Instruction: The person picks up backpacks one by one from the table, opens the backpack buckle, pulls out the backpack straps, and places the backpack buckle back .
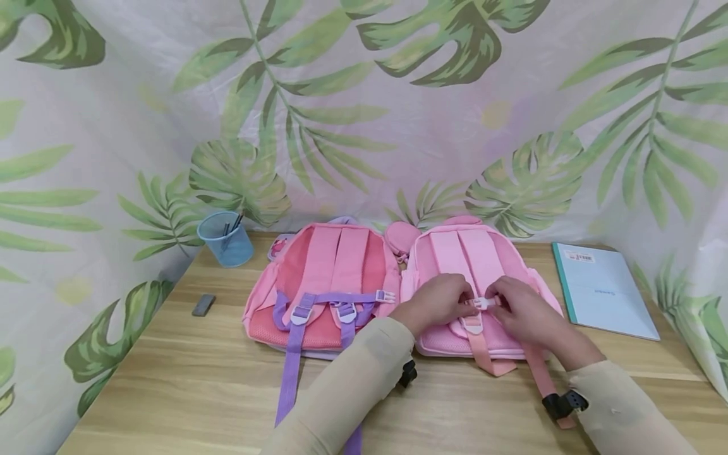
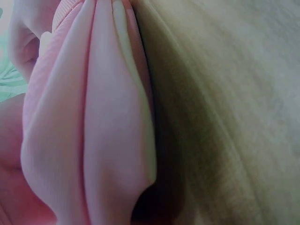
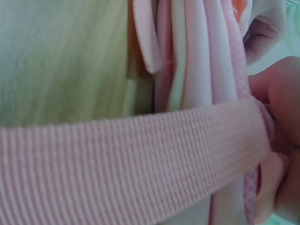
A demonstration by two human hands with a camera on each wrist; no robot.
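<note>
one pink fabric bag (image 2: pixel 112 108), seen side-on, wider toward the bottom; a darker pink seam (image 2: pixel 83 117) runs down it. one pale yellow-green strip (image 2: pixel 136 84), along its right side. one textured pink panel (image 2: pixel 38 86), on its left. one left hand (image 2: pixel 13 159), lower left, partly hidden by the bag. one right hand (image 2: pixel 29 30), upper left. one wood-grained tabletop (image 2: pixel 234 93), right, blurred. one green-patterned backdrop (image 2: pixel 10 80), left margin.

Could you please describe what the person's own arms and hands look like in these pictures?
Both arms wear plain, pale beige fabric sleeves: the left sleeve and the right sleeve. The left hand and right hand wear no gloves. A small black device shows at each wrist, left and right; the right one looks boxy. No cables are visible.
</note>
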